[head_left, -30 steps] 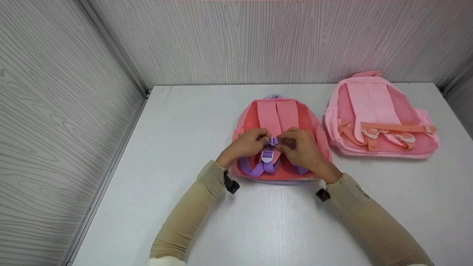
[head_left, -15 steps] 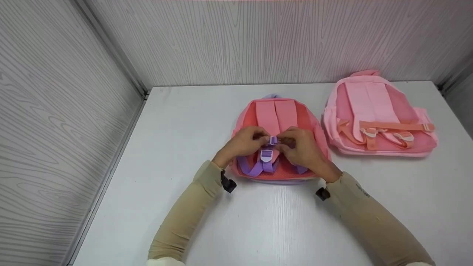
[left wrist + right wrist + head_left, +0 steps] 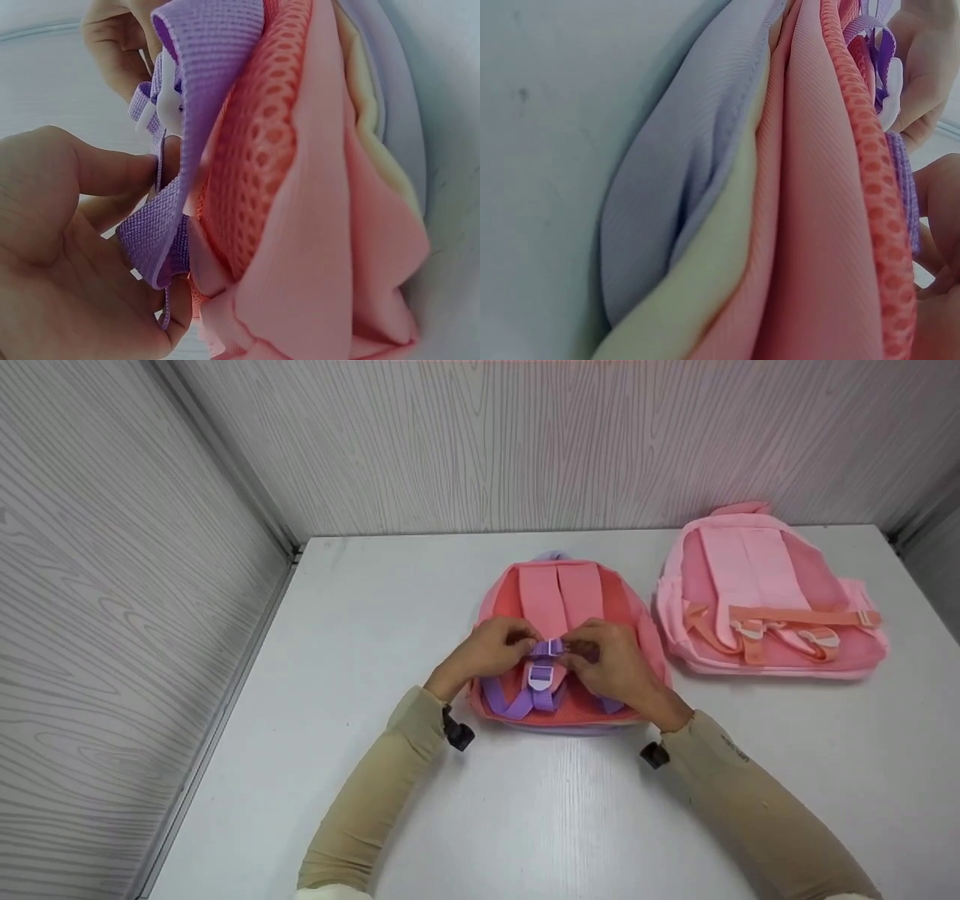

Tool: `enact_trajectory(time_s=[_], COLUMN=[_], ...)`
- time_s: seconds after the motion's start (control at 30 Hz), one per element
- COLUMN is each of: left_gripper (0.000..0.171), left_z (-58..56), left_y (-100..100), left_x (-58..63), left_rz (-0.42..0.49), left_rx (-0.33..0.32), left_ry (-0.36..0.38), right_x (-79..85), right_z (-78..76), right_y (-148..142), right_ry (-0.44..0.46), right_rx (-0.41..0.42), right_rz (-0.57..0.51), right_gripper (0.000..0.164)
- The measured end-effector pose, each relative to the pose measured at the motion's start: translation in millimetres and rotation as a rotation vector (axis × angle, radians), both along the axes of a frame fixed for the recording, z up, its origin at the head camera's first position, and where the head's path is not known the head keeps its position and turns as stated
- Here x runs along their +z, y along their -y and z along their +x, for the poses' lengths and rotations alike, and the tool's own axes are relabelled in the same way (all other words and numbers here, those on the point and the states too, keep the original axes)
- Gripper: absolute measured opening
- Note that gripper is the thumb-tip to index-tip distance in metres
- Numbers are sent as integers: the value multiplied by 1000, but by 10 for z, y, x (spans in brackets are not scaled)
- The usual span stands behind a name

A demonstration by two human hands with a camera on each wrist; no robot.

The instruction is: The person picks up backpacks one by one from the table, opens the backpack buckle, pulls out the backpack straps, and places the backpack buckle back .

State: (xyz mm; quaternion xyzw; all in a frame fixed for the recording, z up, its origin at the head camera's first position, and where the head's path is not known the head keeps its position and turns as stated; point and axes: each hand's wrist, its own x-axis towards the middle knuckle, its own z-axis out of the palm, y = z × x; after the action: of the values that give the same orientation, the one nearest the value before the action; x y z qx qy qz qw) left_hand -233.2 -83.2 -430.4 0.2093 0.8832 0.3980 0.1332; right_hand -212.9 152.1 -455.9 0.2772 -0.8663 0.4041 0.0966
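Observation:
A small pink backpack (image 3: pixel 626 596) with a coral mesh back lies back side up, its two pink shoulder straps crossing down the middle. My left hand (image 3: pixel 495 649) pinches a purple webbing strap (image 3: pixel 541 649) between thumb and fingers, also seen as a strap (image 3: pixel 160 172) in the left wrist view. From the other side my right hand (image 3: pixel 615 660) pinches the same strap beside a small white buckle (image 3: pixel 555 647). Just below hangs a second white buckle (image 3: pixel 541 676) on purple webbing. The right fingertips are partly hidden.
At the right lies another, paler pink backpack (image 3: pixel 757 570) with orange straps (image 3: pixel 806 617) and white buckles. Both bags rest on a white table (image 3: pixel 375 660). Wood-grain panels (image 3: pixel 480 450) stand behind and at the sides.
My left hand has shifted slightly left, and a longer stretch of purple strap shows between it and the small buckle. My right hand stays almost in place.

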Motion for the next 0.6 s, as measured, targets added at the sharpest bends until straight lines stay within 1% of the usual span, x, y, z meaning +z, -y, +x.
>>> enact_trajectory(time_s=[0.1, 0.27, 0.37, 0.6], left_gripper=[19, 19, 19, 19], left_z=[-6, -5, -5, 6], left_y=[-12, -39, -55, -80], left_x=[-13, -17, -16, -17], left_rz=[5, 25, 37, 46], left_rx=[-8, -21, -23, -9], left_ry=[-12, -25, -28, -7], right_x=[5, -1, 2, 0], right_z=[4, -6, -11, -13], right_y=[3, 2, 0, -1], right_ry=[6, -21, -20, -16], right_rx=[0, 21, 24, 20], right_rz=[4, 8, 9, 7], right_gripper=[21, 20, 21, 20])
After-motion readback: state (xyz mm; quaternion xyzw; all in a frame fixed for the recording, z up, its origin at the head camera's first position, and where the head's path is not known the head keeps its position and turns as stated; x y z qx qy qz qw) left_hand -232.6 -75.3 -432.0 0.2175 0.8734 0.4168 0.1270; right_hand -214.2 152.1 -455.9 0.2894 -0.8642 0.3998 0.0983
